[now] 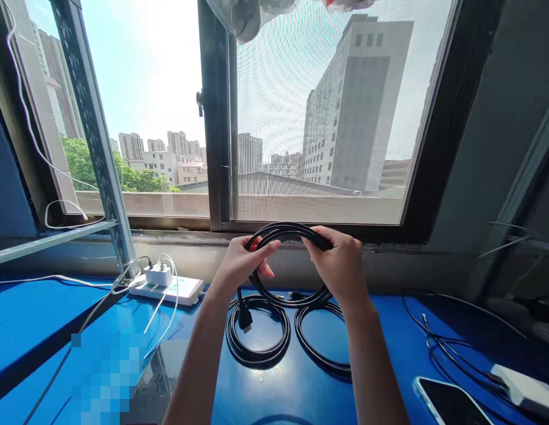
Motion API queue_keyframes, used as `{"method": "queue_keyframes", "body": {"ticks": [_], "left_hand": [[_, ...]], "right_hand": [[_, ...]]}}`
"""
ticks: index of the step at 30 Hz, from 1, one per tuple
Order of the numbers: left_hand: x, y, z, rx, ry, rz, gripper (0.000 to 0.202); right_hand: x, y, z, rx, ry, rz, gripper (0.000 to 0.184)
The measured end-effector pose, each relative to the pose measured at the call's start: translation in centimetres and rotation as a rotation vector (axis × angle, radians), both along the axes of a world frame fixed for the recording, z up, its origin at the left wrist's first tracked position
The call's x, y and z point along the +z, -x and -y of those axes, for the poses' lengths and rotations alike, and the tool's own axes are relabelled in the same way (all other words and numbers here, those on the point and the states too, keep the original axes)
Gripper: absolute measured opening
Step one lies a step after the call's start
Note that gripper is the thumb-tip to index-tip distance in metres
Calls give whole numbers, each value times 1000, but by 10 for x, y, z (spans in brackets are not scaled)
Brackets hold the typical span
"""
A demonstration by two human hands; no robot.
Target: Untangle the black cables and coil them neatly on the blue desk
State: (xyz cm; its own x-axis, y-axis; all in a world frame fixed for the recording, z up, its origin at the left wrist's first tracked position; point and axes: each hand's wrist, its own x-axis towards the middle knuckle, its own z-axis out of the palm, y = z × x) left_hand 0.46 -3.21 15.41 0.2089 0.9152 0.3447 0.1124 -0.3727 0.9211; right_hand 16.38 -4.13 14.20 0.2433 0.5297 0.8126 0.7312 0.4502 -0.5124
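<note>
A black cable (288, 300), wound into a loose coil, is held up above the blue table between both hands. My left hand (245, 260) pinches the coil's left side between thumb and fingers. On the opposite side, my right hand (339, 257) is closed round the same coil. One plug (244, 317), which looks like HDMI, dangles from it on the left. Beneath the held coil, a second black cable coil (258, 354) lies on the table at left. Another coiled black cable (319, 357) lies beside it, partly covered by my right forearm.
A white power strip (186, 290) with a white adapter (158, 274) stands at the back left. A phone (451, 401), a white box-shaped device (525, 386) and loose black cables (447, 348) are on the right. A metal rack post (95, 130) rises at left before the window.
</note>
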Motion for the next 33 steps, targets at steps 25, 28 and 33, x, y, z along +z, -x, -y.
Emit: {"method": "queue_keyframes", "body": {"ticks": [25, 28, 33], "left_hand": [[15, 19, 9, 179, 33, 493, 58], [17, 12, 12, 299, 11, 510, 58], [16, 9, 16, 246, 2, 413, 59]], "right_hand": [[6, -2, 15, 347, -162, -60, 53], [4, 6, 16, 274, -140, 59, 67], [-1, 17, 3, 79, -246, 104, 52]]}}
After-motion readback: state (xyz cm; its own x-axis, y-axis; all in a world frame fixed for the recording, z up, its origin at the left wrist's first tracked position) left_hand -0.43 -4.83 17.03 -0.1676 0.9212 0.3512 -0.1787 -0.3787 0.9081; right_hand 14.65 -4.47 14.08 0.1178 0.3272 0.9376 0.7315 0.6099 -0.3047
